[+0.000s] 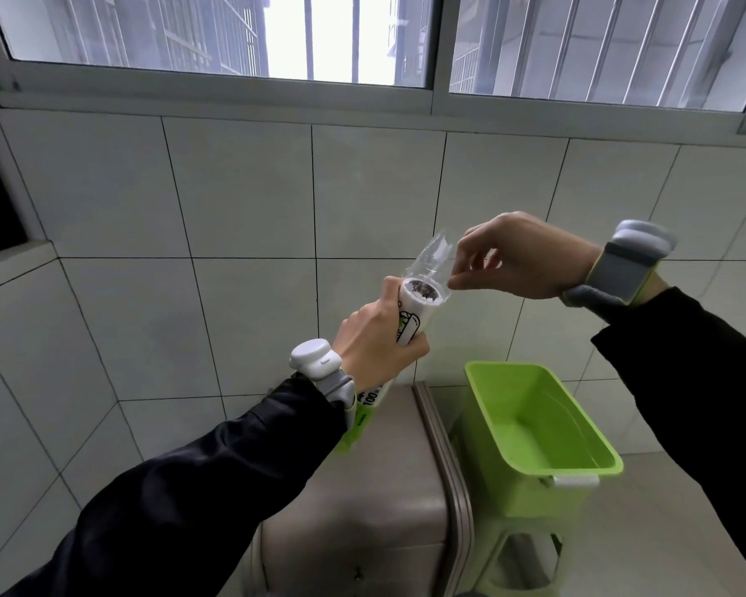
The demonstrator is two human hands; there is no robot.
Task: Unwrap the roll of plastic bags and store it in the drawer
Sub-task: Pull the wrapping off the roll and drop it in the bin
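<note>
My left hand [373, 342] grips a white roll of plastic bags [414, 310] with green print, held upright and tilted, its open top end facing me. A clear plastic wrapper [433, 258] sticks up loose above that end. My right hand [522, 256] is at the wrapper's edge, thumb and fingertips pinching the clear film beside the roll's top. The roll's lower part [369, 413] runs down behind my left wrist. No drawer front can be made out for sure.
A lime-green plastic bin [535, 424] stands open below my right hand on a green stand. A grey-brown cabinet top [371, 489] lies under my left arm. White tiled walls and a window are behind.
</note>
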